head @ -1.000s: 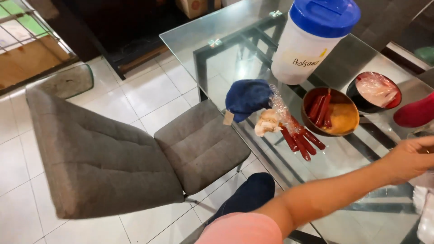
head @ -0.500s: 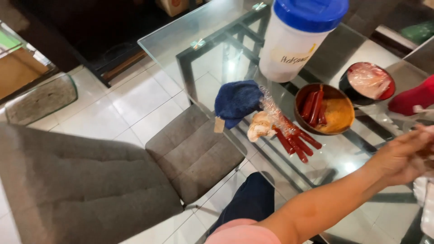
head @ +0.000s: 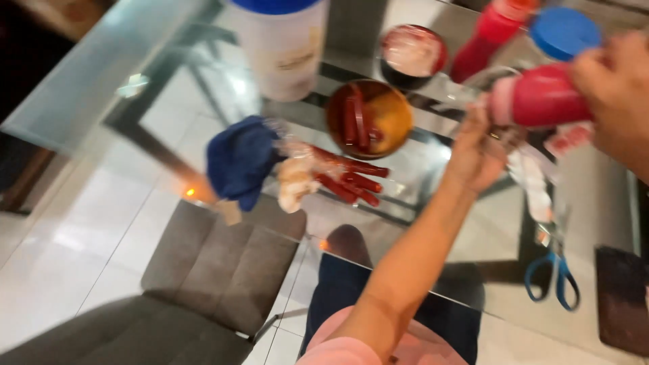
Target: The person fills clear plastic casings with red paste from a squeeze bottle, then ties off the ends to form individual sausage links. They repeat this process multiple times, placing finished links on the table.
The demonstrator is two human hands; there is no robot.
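Two hands met over the glass worktop (head: 101, 81), whose near edge ran below the left forearm, a grey chair (head: 203, 277) beyond it. Bare glass lay beneath the hands, toward blue scissors (head: 554, 270). The right hand (head: 618, 84) was clamped round a red squeeze bottle (head: 541, 101); the left hand (head: 476, 152) was curled at its pale tip, grip unclear.

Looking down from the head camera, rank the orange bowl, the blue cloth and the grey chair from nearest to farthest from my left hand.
From the left hand:
1. Orange bowl, just left of the hand on the glass table, with red sausages in it.
2. Blue cloth, farther left, beyond the loose sausages.
3. Grey chair, lower left, beneath the table edge.
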